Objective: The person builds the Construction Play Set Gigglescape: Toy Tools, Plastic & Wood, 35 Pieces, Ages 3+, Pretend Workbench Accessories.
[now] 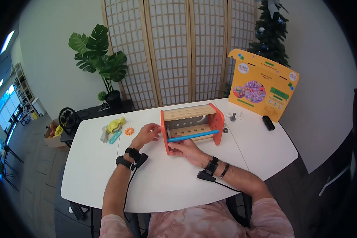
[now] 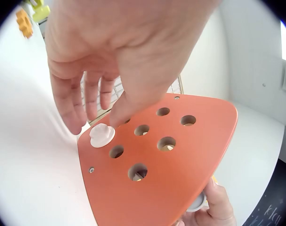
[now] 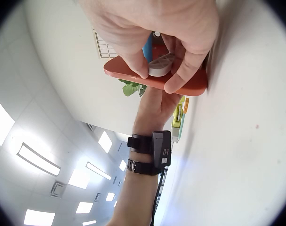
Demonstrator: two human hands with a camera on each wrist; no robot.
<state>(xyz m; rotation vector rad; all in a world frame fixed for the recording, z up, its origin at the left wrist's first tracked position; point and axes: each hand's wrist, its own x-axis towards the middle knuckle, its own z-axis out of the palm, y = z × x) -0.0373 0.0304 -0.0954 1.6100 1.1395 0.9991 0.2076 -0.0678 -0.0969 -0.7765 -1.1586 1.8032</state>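
Observation:
A toy tool bench (image 1: 191,112) with wooden slats, a blue bar (image 1: 193,136) and orange-red end panels stands on the table. My left hand (image 1: 145,135) is outside the left end panel (image 2: 180,155), fingers loosely bent. In the left wrist view, a white plastic bolt head (image 2: 102,135) sits at a panel hole between thumb and fingers, the thumb tip right at it. My right hand (image 1: 188,152) is low on the inner side of that panel. Its thumb and fingers pinch a light grey round-edged plastic piece (image 3: 161,66), partly hidden by the fingers.
Left on the table (image 1: 87,170) are yellow toy pieces (image 1: 116,125), a teal-handled piece (image 1: 115,137) and an orange gear (image 1: 129,131). Right of the bench lie a grey bolt (image 1: 233,117) and a black case (image 1: 268,123). A yellow box (image 1: 261,85) stands behind.

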